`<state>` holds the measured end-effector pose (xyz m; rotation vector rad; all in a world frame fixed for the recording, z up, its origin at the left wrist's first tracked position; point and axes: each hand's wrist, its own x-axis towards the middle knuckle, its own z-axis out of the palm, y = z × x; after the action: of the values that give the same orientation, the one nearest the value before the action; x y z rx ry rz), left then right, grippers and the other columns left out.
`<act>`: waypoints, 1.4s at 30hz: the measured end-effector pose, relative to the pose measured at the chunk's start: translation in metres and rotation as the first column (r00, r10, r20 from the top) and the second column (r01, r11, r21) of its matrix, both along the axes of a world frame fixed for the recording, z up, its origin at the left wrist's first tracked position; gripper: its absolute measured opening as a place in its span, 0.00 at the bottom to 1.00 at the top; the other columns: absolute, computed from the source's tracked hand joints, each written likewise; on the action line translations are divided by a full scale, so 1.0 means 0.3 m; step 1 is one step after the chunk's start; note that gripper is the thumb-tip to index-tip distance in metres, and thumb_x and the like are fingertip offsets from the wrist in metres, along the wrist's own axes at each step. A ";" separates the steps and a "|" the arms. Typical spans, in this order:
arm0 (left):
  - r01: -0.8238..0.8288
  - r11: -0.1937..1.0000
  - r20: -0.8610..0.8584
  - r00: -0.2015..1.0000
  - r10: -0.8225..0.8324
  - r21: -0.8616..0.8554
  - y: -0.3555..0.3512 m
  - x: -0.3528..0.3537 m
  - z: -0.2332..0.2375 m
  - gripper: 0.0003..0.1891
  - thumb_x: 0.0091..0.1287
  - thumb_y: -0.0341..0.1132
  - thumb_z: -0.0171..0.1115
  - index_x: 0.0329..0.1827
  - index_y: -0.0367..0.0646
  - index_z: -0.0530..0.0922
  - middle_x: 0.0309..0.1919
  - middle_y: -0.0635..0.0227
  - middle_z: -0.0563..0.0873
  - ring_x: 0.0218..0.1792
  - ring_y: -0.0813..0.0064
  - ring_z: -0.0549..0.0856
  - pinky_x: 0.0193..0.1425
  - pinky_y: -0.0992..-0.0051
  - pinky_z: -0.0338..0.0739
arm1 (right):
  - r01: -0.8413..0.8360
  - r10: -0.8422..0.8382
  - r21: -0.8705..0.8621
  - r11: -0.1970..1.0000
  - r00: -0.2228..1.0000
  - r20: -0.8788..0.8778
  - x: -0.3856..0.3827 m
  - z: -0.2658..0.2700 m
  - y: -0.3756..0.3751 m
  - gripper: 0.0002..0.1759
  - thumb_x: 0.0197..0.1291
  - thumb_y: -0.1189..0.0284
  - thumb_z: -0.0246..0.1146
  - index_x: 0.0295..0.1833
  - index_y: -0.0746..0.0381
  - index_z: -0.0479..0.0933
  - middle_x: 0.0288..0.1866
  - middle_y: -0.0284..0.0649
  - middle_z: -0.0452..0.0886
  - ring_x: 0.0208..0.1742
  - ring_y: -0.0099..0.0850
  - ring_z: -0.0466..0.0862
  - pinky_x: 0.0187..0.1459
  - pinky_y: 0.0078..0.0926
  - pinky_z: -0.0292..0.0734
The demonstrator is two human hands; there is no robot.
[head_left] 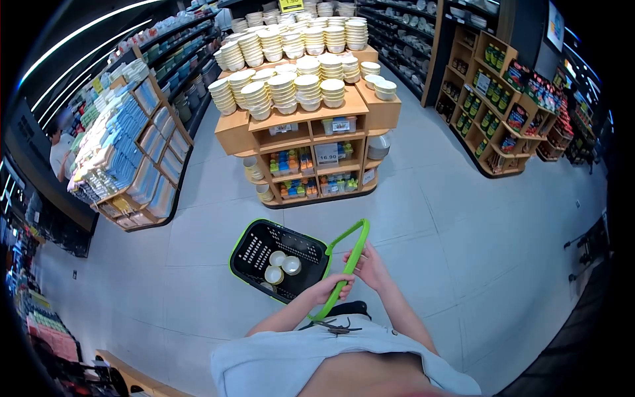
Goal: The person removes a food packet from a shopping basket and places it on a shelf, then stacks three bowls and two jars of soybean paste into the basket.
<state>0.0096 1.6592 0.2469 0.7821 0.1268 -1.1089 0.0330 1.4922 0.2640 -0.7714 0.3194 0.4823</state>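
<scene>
A black shopping basket [309,248] with a green rim and perforated walls hangs or stands in front of me, tilted to the left. Its green handle [360,243] is swung over to the right side. My left hand [329,289] is closed round the lower part of that handle. Higher up, my right hand [368,266] has its fingers curled about the handle from the right. Several small white bowls [291,265] lie inside the basket, some with yellowish sides. One at the bottom is partly hidden in shadow.
Ahead is a wooden display stand [311,120] with stacked white-and-yellow bowls [283,90]. Folded towels [109,155] fill a rack at left, with a person [61,149] beyond it. On the right, a wooden shelf unit [486,92] holds jars. Grey tiled floor [423,264] lies between.
</scene>
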 end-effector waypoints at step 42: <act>-0.396 -0.679 0.531 0.848 -0.011 0.618 -1.885 0.310 -0.160 0.23 0.59 0.35 0.60 0.58 0.46 0.70 0.48 0.60 0.79 0.54 0.62 0.76 0.62 0.55 0.65 | -0.617 0.528 0.008 0.787 0.666 -0.527 0.915 -0.340 -1.212 0.18 0.65 0.59 0.39 0.28 0.58 0.63 0.17 0.34 0.61 0.19 0.30 0.63 0.28 0.30 0.64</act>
<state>0.1025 1.0938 0.1990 2.5433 1.3928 0.2688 0.3074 1.1286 0.1619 -0.9077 0.6175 1.2967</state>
